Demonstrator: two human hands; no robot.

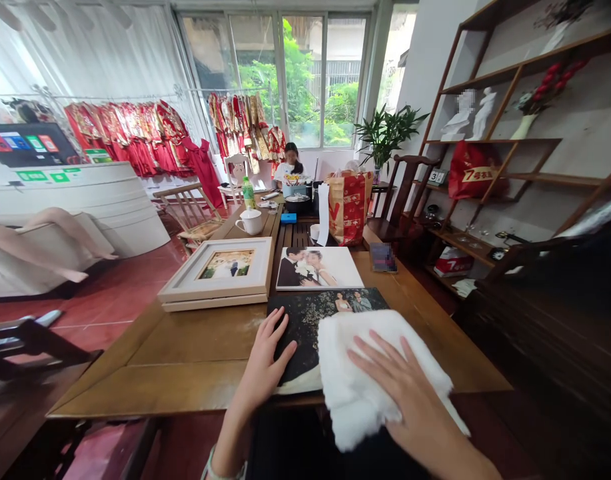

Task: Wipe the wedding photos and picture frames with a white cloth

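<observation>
My left hand [266, 360] lies on the left part of a dark photo panel [305, 320], its fingers spread. The panel shows two people and pale specks on a black ground. Over its right part is a white cloth [355, 393], which hangs past the table's near edge. Flat on top of this cloth rests my right hand [392, 373], fingers apart; its thumb is partly hidden. Just beyond the panel lies a wedding photo print [330, 270]. To the left, a pale picture frame [185, 283] with a small photo in it rests on another frame.
Behind the prints stand a red and tan paper bag [352, 210], a white lidded mug [250, 222] and a blue box [288, 218]. A dark phone-like object [383, 257] is near the wooden table's [185, 353] right edge. A person [291, 163] sits at the far end.
</observation>
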